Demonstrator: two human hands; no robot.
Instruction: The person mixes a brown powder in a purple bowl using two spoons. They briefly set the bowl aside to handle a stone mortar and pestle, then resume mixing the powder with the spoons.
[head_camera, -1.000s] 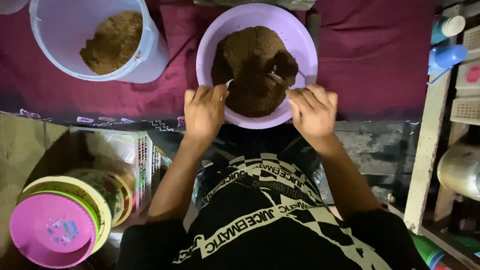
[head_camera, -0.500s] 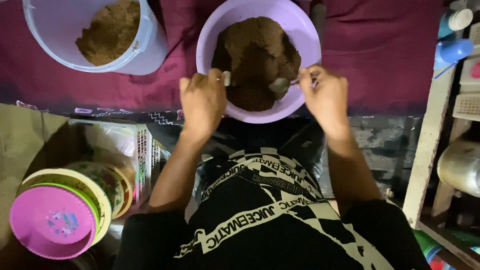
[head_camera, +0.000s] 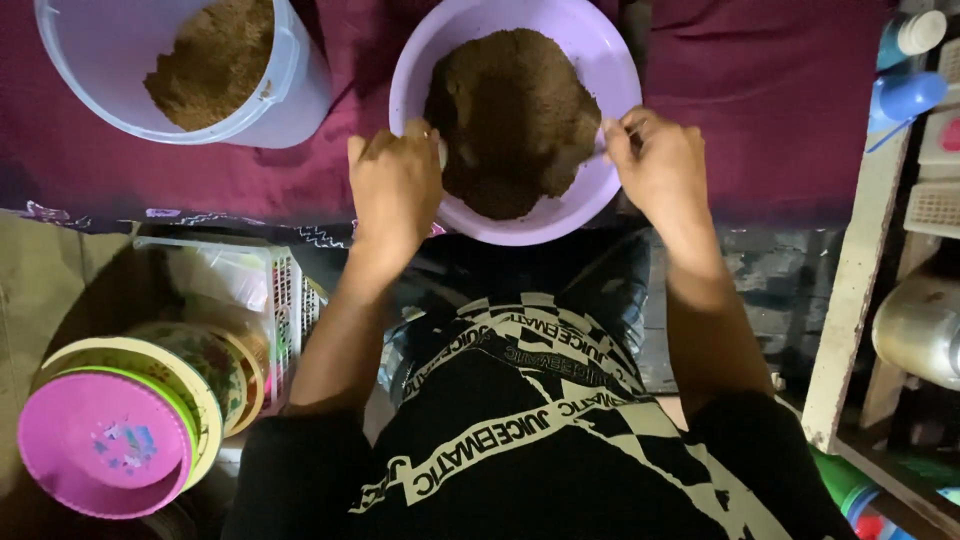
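Note:
A lilac plastic bowl (head_camera: 600, 60) heaped with brown crumbly mix (head_camera: 510, 110) stands on a maroon cloth (head_camera: 770, 110). My left hand (head_camera: 395, 185) is curled over the bowl's left rim, fingertips at the edge of the mix. At the right rim, my right hand (head_camera: 665, 165) is closed around a thin pale handle, seemingly a spoon (head_camera: 612, 143), whose end is buried in the mix. Both forearms reach up from my black patterned shirt.
A white bucket (head_camera: 290, 90) holding more brown powder stands at the back left on the cloth. Stacked pink, green and yellow plates (head_camera: 100, 440) lie low on the left. A wooden shelf post (head_camera: 850, 300), metal pot (head_camera: 920, 325) and bottles are on the right.
Both hands have moved from the bowl's near edge out to its left and right sides. The mix has been turned and now sits heaped higher in the bowl.

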